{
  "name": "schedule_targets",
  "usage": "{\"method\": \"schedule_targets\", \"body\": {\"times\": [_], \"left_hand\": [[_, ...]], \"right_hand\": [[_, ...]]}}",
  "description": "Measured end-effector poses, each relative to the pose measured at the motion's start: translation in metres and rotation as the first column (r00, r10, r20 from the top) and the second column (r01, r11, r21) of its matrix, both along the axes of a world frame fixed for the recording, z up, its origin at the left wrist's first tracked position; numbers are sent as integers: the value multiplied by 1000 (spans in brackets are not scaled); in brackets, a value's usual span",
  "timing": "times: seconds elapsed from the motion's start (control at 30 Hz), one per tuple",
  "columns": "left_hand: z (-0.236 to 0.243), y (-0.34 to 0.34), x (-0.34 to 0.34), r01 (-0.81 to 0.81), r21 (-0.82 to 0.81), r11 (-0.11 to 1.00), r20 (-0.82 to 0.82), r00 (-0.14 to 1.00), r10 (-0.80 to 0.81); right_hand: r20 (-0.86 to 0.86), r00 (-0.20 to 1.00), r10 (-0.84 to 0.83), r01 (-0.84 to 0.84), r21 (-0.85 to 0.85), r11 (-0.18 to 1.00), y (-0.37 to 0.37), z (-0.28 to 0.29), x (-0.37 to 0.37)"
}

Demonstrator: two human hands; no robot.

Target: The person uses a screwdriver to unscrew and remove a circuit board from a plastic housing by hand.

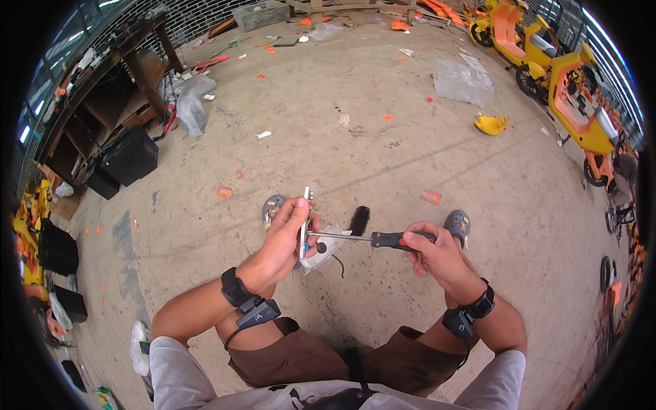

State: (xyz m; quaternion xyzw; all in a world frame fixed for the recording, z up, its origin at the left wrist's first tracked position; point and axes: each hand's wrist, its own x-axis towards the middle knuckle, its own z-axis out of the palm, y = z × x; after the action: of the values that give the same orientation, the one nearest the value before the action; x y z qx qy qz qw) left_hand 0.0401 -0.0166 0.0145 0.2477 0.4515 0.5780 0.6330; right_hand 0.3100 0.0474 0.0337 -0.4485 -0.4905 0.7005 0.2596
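My left hand (279,240) is closed round a thin, light-coloured flat plate (304,220), seen nearly edge-on and standing upright. Small metal fittings stick out near the plate's top end. In my right hand (437,256) is a screwdriver (386,239) with a black and red handle. Its long shaft points left and its tip reaches the plate beside my left fingers; the exact contact is hidden. Beneath them, on the floor, lies a whitish, pointed housing (331,244) with a dark round spot. A black oblong piece (359,220) lies just beyond it, and a short dark cable curls nearby.
My shoes (457,225) stand either side of the parts. Yellow scooters (581,116) line the right, with a yellow shell piece (490,124) on the floor. Plastic sheeting (463,82) lies farther off. At left are a dark bench (102,96) and black boxes (130,156).
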Motion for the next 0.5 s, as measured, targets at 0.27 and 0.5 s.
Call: {"method": "schedule_targets", "body": {"times": [0.27,0.5], "left_hand": [[2,3,-6,12,27,1000,158,987,-16],[-2,3,-14,106,57,993,212,970,-116]], "right_hand": [[-23,995,-92,95,346,934,1,-6,9],[-192,974,-119,197,469,861,-1,-9,7]]}}
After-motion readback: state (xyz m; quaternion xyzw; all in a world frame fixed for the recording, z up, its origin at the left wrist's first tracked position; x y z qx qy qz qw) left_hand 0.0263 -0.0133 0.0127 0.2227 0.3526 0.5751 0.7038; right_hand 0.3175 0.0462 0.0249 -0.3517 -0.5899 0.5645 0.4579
